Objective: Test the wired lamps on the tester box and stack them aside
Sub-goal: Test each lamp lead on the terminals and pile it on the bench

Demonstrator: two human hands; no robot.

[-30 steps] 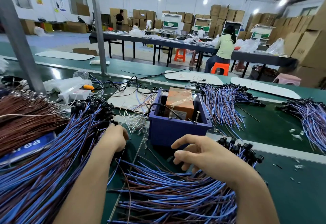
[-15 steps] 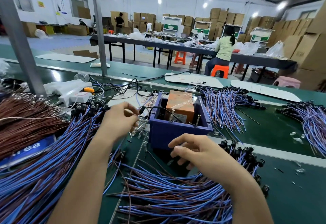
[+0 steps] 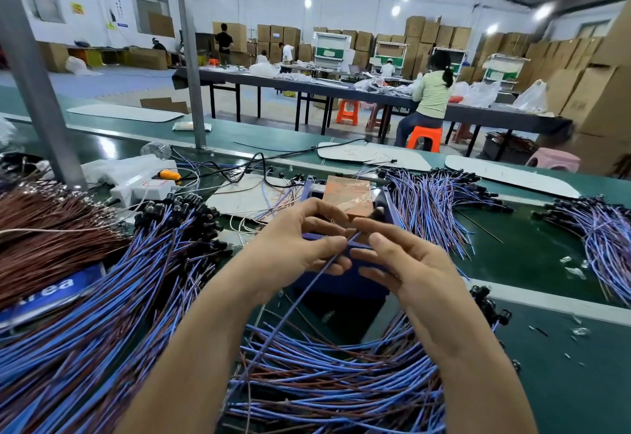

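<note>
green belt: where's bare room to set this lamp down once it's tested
Mostly bare belt lies between the middle wire bundle and the far-right bundle, and in the near right corner beside the front bundle. Left of the tester box it is crowded with blue wires and brown wires.

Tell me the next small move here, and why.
Probably bring the wired lamp forward onto the tester box: left hand and right hand both pinch its upper end just in front of the box, its blue lead trailing to the pile below.
</note>
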